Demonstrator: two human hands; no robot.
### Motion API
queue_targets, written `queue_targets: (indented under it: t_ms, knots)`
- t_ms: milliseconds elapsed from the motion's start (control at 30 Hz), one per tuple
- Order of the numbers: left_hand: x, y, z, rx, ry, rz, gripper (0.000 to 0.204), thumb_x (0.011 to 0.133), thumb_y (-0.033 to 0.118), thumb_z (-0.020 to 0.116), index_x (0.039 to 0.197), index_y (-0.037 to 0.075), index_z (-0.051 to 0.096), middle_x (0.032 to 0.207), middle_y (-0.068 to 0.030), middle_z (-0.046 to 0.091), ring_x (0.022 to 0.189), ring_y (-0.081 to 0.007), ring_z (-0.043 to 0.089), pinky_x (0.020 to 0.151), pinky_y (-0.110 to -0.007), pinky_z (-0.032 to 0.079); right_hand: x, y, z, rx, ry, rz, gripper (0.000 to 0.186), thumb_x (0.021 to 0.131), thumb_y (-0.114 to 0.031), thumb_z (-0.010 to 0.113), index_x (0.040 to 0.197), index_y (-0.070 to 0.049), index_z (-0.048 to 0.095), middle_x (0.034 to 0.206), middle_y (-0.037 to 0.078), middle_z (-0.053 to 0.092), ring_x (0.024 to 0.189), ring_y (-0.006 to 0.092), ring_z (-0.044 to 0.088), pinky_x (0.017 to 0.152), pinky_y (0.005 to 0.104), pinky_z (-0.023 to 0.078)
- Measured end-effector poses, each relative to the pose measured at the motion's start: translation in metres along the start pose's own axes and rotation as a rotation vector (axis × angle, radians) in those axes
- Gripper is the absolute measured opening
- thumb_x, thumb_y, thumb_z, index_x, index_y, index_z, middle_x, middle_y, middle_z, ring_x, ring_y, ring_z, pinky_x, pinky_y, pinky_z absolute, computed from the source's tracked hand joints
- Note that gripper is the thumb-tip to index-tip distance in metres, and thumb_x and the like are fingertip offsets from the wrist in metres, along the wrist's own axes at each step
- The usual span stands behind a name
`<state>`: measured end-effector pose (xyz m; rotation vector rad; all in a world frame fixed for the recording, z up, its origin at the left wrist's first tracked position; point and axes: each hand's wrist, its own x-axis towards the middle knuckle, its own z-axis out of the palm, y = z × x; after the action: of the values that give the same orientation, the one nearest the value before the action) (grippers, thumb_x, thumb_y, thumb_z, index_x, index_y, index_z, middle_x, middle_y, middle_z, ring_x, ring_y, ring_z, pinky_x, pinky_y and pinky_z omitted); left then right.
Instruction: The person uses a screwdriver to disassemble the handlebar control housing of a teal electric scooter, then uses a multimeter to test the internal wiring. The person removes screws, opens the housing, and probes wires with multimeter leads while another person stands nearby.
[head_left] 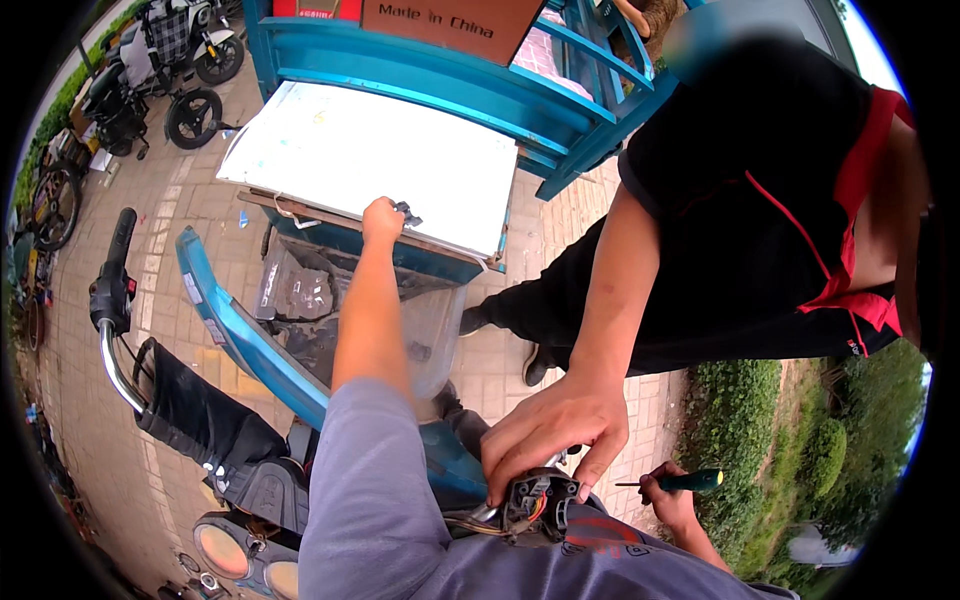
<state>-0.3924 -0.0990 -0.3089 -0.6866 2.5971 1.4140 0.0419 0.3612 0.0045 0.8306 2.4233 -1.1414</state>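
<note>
seen from above, a person in a grey t-shirt works outdoors at a blue cargo tricycle. the left arm reaches forward, and the left hand (383, 220) is over the near edge of a white panel (370, 150) on top of the seat box. a small dark part (408, 214) is right at its fingertips; the fingers are curled in close, but whether they grip the part or only touch it cannot be told.

the right hand (676, 500) is out at the lower right, its fingers wrapped around a screwdriver (700, 480) with a green and black handle, the thin shaft pointing left.

between the two arms, near the person's chest, is an opened handlebar switch housing (520, 500), with coloured wires (540, 503) showing inside. a co-worker's hand (565, 425) comes down over it from above, fingers spread to either side, with fingertips at its edges. the co-worker, in black clothing with red trim, stands at the right.

on the left are the other handlebar grip (122, 235) and a curved blue body panel (250, 340). behind the white panel, a brown carton (445, 30) rests at the cargo bed (420, 100). parked scooters (190, 75) stand at the upper left, on brick paving (110, 420); a green hedge (735, 410) runs along the right.
</note>
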Motion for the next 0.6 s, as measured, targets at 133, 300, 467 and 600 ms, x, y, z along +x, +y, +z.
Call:
queue_targets:
  t_ms: [133, 300, 467, 600]
  knots:
    - [0.033, -0.022, 0.045, -0.014, 0.099, -0.069, 0.022, 0.086, 0.008, 0.071, 0.103, -0.004, 0.065, 0.08, -0.0159, 0.072, 0.065, -0.0212, 0.072, 0.062, -0.035, 0.056, 0.001, -0.009, 0.007, -0.077, 0.049, 0.071, 0.023, 0.088, -0.016, 0.072, 0.079, -0.001, 0.056, 0.067, 0.008, 0.066, 0.056, 0.0124, 0.061, 0.053, 0.0271, 0.05]
    - [0.08, -0.05, 0.089, -0.166, 0.043, -0.175, 0.023, 0.087, 0.002, 0.069, 0.107, -0.009, 0.063, 0.079, -0.0169, 0.071, 0.062, -0.0227, 0.072, 0.049, -0.033, 0.054, -0.002, -0.013, 0.015, -0.138, 0.095, 0.142, 0.026, 0.088, -0.02, 0.072, 0.081, -0.001, 0.056, 0.065, 0.007, 0.065, 0.056, 0.0121, 0.062, 0.053, 0.027, 0.05]
    - [0.089, -0.049, 0.097, -0.155, 0.06, -0.149, 0.028, 0.078, 0.022, 0.075, 0.089, -0.003, 0.073, 0.087, -0.0194, 0.073, 0.082, -0.0332, 0.071, 0.077, -0.041, 0.056, -0.004, -0.012, 0.024, -0.082, 0.091, 0.109, 0.025, 0.088, -0.019, 0.073, 0.081, -0.001, 0.058, 0.066, 0.006, 0.066, 0.056, 0.0112, 0.062, 0.052, 0.0267, 0.049]
    - [0.08, -0.048, 0.036, -0.231, -0.037, 0.008, 0.02, 0.086, 0.011, 0.07, 0.081, -0.007, 0.064, 0.068, -0.0132, 0.063, 0.057, -0.0211, 0.064, 0.046, -0.03, 0.048, 0.008, -0.021, 0.022, -0.107, -0.018, 0.003, 0.024, 0.089, -0.02, 0.073, 0.083, 0.0, 0.061, 0.068, 0.005, 0.066, 0.057, 0.0101, 0.061, 0.053, 0.026, 0.049]
